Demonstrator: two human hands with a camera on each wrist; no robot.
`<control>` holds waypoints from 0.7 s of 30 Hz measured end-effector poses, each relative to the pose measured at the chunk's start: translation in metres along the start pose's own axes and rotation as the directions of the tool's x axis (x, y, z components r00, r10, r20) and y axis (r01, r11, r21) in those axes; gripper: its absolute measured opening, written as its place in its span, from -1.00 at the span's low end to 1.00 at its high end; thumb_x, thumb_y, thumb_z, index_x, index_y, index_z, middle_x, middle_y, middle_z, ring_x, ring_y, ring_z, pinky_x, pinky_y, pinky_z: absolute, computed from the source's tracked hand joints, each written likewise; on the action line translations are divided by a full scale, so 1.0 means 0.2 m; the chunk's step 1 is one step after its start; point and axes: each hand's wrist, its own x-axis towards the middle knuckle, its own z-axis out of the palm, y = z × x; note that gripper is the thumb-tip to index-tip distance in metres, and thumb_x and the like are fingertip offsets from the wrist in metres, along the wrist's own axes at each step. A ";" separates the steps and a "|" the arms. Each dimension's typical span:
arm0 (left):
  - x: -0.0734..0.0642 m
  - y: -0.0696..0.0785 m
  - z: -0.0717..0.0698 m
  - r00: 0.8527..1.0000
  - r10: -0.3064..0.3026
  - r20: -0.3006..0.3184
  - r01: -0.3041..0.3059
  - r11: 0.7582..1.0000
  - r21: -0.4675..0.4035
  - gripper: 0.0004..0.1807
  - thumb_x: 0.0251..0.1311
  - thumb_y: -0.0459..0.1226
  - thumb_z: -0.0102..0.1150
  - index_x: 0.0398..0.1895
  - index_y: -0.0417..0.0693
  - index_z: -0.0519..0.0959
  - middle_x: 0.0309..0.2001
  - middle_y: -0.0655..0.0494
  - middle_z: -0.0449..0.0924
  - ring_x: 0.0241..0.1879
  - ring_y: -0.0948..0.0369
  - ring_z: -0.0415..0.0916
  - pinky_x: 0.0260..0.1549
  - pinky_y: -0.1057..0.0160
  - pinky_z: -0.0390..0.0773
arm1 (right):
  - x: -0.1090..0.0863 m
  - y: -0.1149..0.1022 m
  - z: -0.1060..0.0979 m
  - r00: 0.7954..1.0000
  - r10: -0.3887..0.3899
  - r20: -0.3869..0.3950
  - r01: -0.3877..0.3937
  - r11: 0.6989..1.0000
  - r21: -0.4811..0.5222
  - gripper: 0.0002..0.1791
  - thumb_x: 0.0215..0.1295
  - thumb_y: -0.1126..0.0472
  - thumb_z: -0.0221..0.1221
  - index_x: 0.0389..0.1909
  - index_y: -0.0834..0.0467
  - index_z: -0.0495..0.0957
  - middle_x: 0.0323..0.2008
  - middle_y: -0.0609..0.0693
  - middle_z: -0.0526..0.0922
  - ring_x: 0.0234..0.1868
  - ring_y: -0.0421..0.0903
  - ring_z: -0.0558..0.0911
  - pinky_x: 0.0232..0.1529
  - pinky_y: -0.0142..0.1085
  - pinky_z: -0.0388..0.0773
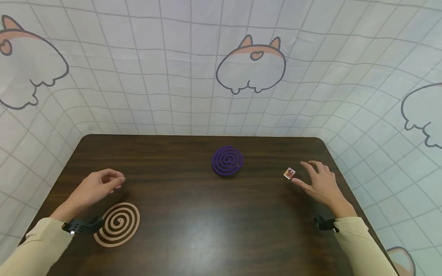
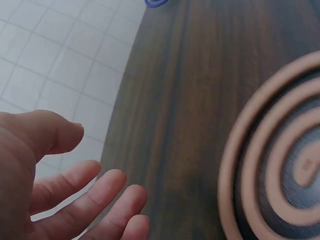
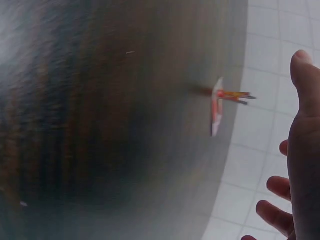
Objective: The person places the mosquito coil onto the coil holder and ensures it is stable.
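My left hand [image 1: 98, 184] hangs empty over the left part of the table, its fingers loosely bent; the left wrist view shows thumb and fingertips apart. Beside and below that wrist lies a flat tan spiral coil [image 1: 136, 223], large at the right of the left wrist view. My right hand [image 1: 322, 184] has its thumb and fingers spread, holding nothing. Just left of its thumb is a small pale square piece [image 1: 289, 173] with a red and dark pattern. In the right wrist view, thin orange and dark bits stick out from this piece [image 3: 216, 112]; its kind is unclear.
A purple spiral coil [image 1: 227, 161] sits near the back middle of the dark wooden table [image 1: 193, 207]. White gridded cloth [image 1: 165, 76] with cartoon animals hangs behind and along both sides. A black band [image 1: 83, 226] is round each wrist.
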 end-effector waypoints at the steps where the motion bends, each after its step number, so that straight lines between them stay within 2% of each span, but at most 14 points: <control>1: -0.01 -0.01 0.00 1.000 -0.004 0.003 0.004 1.000 0.002 -0.44 0.55 0.09 0.00 0.24 -0.20 0.52 0.08 -0.27 0.70 -0.05 0.01 0.70 -0.20 0.14 0.70 | 0.00 0.01 0.01 1.000 0.000 0.015 0.000 1.000 0.002 -0.14 0.35 -0.33 0.24 0.48 0.11 0.32 0.38 0.36 0.33 0.33 0.49 0.32 0.13 0.46 0.28; 5: -0.05 -0.06 0.00 0.999 -0.019 0.039 0.020 1.000 -0.012 -0.44 0.54 0.09 0.02 0.24 -0.21 0.52 0.03 -0.20 0.71 -0.08 0.10 0.68 -0.24 0.25 0.66 | -0.01 0.02 0.04 0.996 0.024 0.091 -0.025 1.000 0.008 -0.11 0.37 -0.36 0.20 0.52 0.10 0.27 0.41 0.36 0.28 0.35 0.48 0.30 0.15 0.46 0.28; 10: -0.08 -0.11 0.00 0.995 -0.056 0.086 0.059 0.998 -0.034 -0.39 0.52 0.11 0.06 0.26 -0.23 0.50 0.03 -0.15 0.71 -0.07 0.17 0.66 -0.22 0.27 0.68 | -0.02 0.02 0.07 0.984 0.049 0.170 -0.052 0.999 0.014 -0.08 0.38 -0.39 0.16 0.55 0.09 0.23 0.45 0.37 0.23 0.40 0.50 0.25 0.19 0.50 0.24; 16: -0.10 -0.14 0.01 0.995 -0.055 0.081 0.057 0.998 -0.020 -0.39 0.49 0.07 0.13 0.26 -0.28 0.50 0.08 -0.22 0.69 -0.01 0.11 0.67 -0.18 0.21 0.72 | -0.03 0.03 0.09 0.975 0.062 0.213 -0.061 0.998 -0.009 -0.07 0.38 -0.41 0.14 0.57 0.06 0.21 0.46 0.36 0.22 0.41 0.51 0.24 0.22 0.52 0.22; 21: -0.11 -0.16 0.01 0.995 -0.055 0.079 0.054 0.998 0.017 -0.40 0.47 0.06 0.16 0.25 -0.29 0.50 0.05 -0.18 0.70 0.01 0.02 0.66 -0.18 0.13 0.68 | -0.03 0.03 0.11 0.970 0.059 0.235 -0.055 0.998 -0.022 -0.07 0.38 -0.43 0.12 0.57 0.04 0.20 0.47 0.35 0.22 0.40 0.49 0.25 0.18 0.50 0.26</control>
